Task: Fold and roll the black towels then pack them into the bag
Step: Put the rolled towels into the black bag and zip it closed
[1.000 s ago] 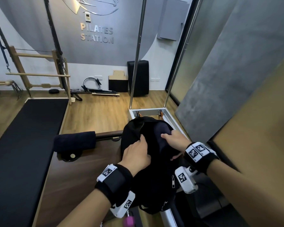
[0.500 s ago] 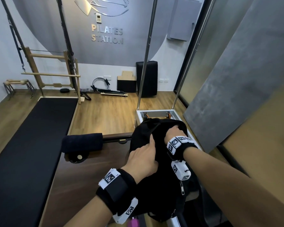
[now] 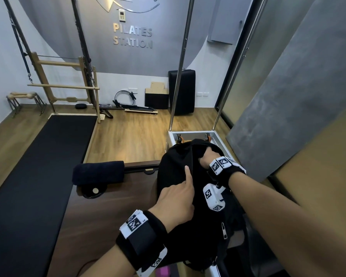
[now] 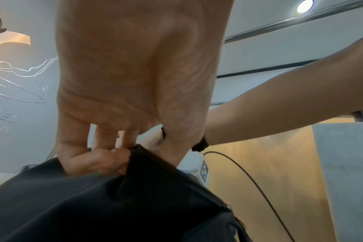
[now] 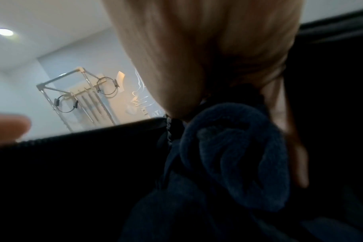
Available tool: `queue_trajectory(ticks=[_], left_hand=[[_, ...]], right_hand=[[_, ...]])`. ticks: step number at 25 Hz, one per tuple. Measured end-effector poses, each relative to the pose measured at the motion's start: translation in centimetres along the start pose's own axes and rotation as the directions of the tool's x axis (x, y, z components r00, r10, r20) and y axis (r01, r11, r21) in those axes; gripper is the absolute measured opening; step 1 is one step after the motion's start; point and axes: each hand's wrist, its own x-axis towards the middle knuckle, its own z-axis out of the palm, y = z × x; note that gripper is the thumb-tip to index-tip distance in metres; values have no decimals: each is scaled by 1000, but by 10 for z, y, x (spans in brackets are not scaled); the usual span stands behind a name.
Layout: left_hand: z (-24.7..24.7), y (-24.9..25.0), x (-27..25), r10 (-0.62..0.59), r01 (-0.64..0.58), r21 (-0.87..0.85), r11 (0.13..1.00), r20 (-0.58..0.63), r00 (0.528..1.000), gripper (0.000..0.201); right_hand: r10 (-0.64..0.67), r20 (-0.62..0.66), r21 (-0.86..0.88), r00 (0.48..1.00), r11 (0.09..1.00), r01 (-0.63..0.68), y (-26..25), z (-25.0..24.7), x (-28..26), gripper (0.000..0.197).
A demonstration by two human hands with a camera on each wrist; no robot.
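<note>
Up close, the left hand (image 3: 175, 198) grips the near edge of the black bag (image 3: 176, 170)'s opening; in the left wrist view its fingers (image 4: 97, 161) are curled over a fold of the fabric (image 4: 135, 180) while the index finger points forward along the rim in the head view. The right hand (image 3: 207, 159) reaches down into the bag's mouth at the far side, wrist bent, fingers hidden in the dark interior. In the right wrist view a rolled dark towel (image 5: 234, 155) sits directly under the palm (image 5: 207, 57) with its spiral end facing the camera, inside the bag's zip edge (image 5: 93, 131); one finger runs down its right side, but whether the hand is closed round the roll cannot be told for sure.

The bag stands upright on the right end of the dark wooden counter (image 3: 100, 214), its zip pull (image 3: 224, 230) hanging on the near side. A second rolled towel (image 3: 98, 172) lies on the counter to the left of the bag, well apart from both hands, next to a round black fitting (image 3: 94, 191). Left of the counter runs a long black padded mat (image 3: 34, 176). Behind, chrome poles (image 3: 180, 76) rise from a white frame (image 3: 196, 134) just past the bag, and the far wall carries the lettering "PILATES STATION" (image 3: 132, 38).
</note>
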Motion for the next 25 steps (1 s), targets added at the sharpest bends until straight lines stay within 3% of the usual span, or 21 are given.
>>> queue_trajectory(ticks=[6,13,17,21,25], left_hand=[[-3,-6,2,-15,13,-68,998,-27,1000,107],[6,7,2,-18,-14,-222,975,-137,990,103],[14,6,-1,13,-71,-283,956,-199,980,98],[18,-10,-1,-4,-92,-454,886,-206,979,94],[27,-33,-2,15,-170,-610,774,-250,968,81]], right_hand=[[-7,45,-46,999,999,9,16,26,5,84],[-54,80,-237,995,969,72,46,43,1,86],[-12,90,-176,996,984,28,41,35,-5,89],[-142,67,-196,988,969,153,20,-6,-28,52],[-289,-79,-283,954,924,257,-26,-60,-61,40]])
